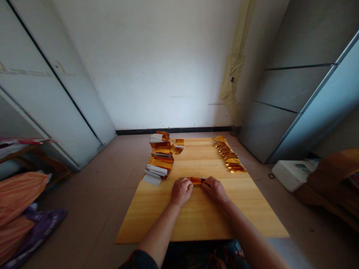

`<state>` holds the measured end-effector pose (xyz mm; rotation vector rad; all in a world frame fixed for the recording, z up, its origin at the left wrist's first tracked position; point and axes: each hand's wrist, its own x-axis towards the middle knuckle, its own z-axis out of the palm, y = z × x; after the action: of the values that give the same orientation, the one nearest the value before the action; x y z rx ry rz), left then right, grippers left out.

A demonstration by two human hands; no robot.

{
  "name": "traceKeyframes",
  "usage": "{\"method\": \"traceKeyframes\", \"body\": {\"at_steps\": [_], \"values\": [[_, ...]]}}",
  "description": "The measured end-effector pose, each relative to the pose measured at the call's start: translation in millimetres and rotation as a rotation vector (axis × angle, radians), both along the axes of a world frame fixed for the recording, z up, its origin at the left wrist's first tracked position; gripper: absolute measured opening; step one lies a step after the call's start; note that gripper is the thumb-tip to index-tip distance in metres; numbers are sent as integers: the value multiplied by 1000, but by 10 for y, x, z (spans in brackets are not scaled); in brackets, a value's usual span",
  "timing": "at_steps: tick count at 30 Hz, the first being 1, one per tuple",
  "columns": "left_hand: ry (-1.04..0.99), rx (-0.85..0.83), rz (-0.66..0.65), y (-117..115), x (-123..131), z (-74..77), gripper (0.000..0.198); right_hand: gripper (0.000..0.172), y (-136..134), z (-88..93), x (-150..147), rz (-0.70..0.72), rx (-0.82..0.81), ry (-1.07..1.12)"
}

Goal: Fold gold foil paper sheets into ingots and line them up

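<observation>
Nearest, at the bottom edge, is the person's dark patterned clothing (202, 256), with two bare forearms reaching forward over a pale wooden counter (148, 220). The left hand (181, 189) is curled narrow, fingers bent down around the left end of a shiny golden-orange strip (197, 181). The right hand (215, 188) is likewise closed in, its thumb and fingers gripping the right end. The strip lies between the two hands, at about the middle of the counter, its short bare stretch showing between them. Its long axis runs left to right, across the person's body, one end pointing into each hand.

Beyond the left hand, along the counter's left edge, is a crowded row of golden pieces with grey-white sheets (162, 158); a small golden piece (177, 149) sits just right of them. Along the far right edge runs an overlapping row of folded golden pieces (231, 158). Behind the counter stands a white wall (162, 67) with a black skirting strip (134, 132).
</observation>
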<state>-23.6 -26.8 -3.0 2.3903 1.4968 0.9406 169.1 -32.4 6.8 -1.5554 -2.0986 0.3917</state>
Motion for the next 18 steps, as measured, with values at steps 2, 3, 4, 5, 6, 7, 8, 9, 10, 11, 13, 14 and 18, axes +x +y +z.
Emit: {"method": "traceKeyframes", "body": {"at_steps": [2,3,4,5,6,7,8,9,10,11,13,14,18], "values": [[-13,-6,1,30,-1,-43,17,23,15,9,-31,-70,-26,-44],[-21,-13,-3,46,-1,-65,19,22,22,13,-50,-106,-37,-62],[-27,-23,-6,61,-2,-83,20,21,29,19,-70,-138,-48,-77],[-32,-38,-9,74,-2,-97,21,20,36,27,-90,-170,-60,-90],[-35,-57,-8,87,-1,-106,22,18,43,36,-108,-200,-73,-101],[-39,-78,-1,98,2,-108,22,15,49,46,-124,-226,-85,-109],[-41,-101,11,107,6,-104,21,13,55,58,-139,-248,-97,-117],[-40,-125,25,114,11,-95,21,12,60,70,-151,-266,-109,-124],[-37,-148,41,119,19,-82,21,13,64,82,-161,-280,-120,-132],[-32,-167,58,122,28,-67,21,15,67,94,-169,-287,-131,-140],[-13,-193,89,120,49,-34,22,16,71,114,-176,-294,-149,-157],[1,-198,102,117,60,-18,23,15,73,122,-177,-296,-157,-162],[64,-203,137,96,88,22,22,13,80,145,-167,-306,-183,-158]]}}
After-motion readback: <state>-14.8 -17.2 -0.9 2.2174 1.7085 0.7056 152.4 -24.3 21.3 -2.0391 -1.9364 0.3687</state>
